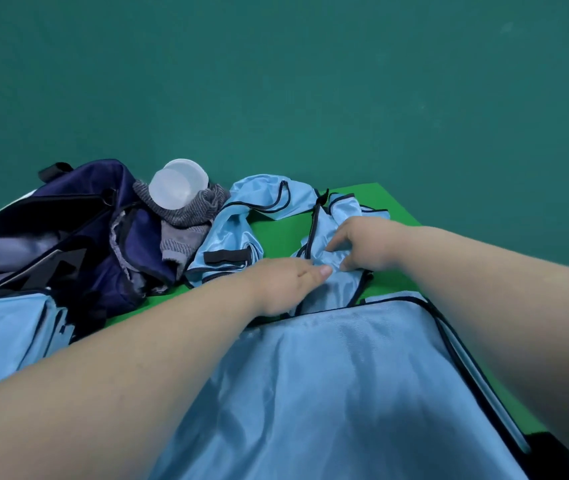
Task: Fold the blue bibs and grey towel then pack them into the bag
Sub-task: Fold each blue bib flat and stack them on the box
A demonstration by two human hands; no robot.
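A large light-blue bib [328, 382] with black trim lies spread flat in front of me on the bright green table [380, 199]. Beyond it lies a crumpled blue bib [328, 237]. My left hand [286, 282] and my right hand [362, 244] both pinch its bunched fabric near the middle. Another crumpled blue bib [227, 237] lies to the left of it. The grey towel [189, 216] sits bunched beside the open navy bag [68, 233] at the left. A further piece of blue bib [2, 337] lies at the near left.
A translucent white plastic cup [179, 185] lies on its side on top of the grey towel. The table ends at the right and far edges, with dark green floor [276, 81] beyond. A black object [553, 452] sits at the near right table edge.
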